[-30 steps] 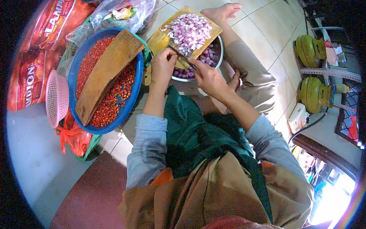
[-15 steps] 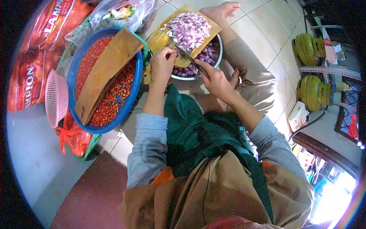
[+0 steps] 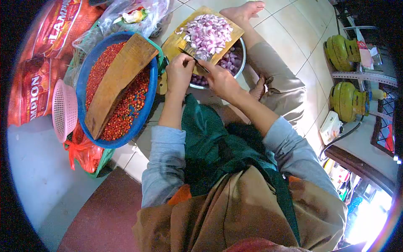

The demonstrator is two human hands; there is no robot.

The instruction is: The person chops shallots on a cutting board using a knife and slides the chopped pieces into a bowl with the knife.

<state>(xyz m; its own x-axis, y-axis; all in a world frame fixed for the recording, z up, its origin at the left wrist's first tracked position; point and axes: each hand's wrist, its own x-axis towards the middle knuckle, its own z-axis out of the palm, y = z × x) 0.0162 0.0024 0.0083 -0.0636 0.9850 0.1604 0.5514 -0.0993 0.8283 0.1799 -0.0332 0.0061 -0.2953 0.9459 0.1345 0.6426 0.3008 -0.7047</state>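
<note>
Leftmost, red mesh sacks [image 3: 35, 90] with big pale printed letters bulge beside a round pink basket [image 3: 65, 110] of hard plastic, its wall full of small holes. Below it slumps a thin, crinkled red bag [image 3: 84, 151]. Next comes a deep blue basin [image 3: 154, 80], oval in this view, filled with coarse, grainy chopped chilies [image 3: 121, 122]; a thick, worn wooden slab [image 3: 119, 82] lies across it. Above, a glossy clear bag [image 3: 115, 20] sits in loose folds.

Right of the basin, the left hand [image 3: 179, 71] is at the lower edge of a flat, yellowish wooden board [image 3: 173, 45], thumb and fingers bent in together; whether they pinch anything I cannot tell. On the board, chopped onions [image 3: 208, 33], purple and white, form a loose, moist heap. The right hand [image 3: 222, 82] is clamped around the handle of a knife [image 3: 189, 54], its thin, dark blade slanting toward the left fingertips. Beneath the board, a shiny round metal bowl [image 3: 244, 65] holds smooth purple pieces. Farther right, past pale glossy tiles [image 3: 289, 35], stand two rounded green gas cylinders [image 3: 342, 52].
</note>
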